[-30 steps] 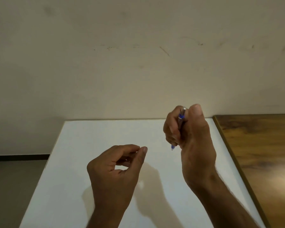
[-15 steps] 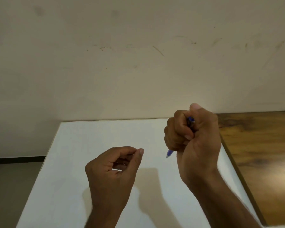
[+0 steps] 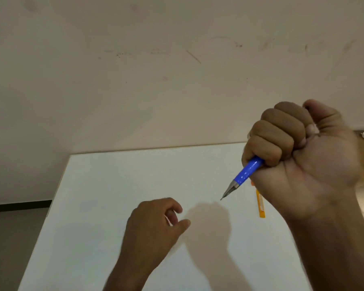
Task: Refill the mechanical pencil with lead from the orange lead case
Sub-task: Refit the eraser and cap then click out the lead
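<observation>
Right hand (image 3: 303,156) fisted around blue mechanical pencil (image 3: 247,172), raised above white table (image 3: 114,185), metal tip aimed down-left. Orange lead case (image 3: 260,204) lies flat on table, partly hidden behind that hand. Left hand (image 3: 153,229) low at near side, fingers loosely curled, thumb and forefinger apart, holding nothing visible.

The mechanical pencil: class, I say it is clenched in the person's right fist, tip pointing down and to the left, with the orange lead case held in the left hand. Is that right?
One detail is wrong. The mechanical pencil is in the right hand, but the head view shows the orange lead case lying on the white table below that fist, apart from the left hand.
</observation>
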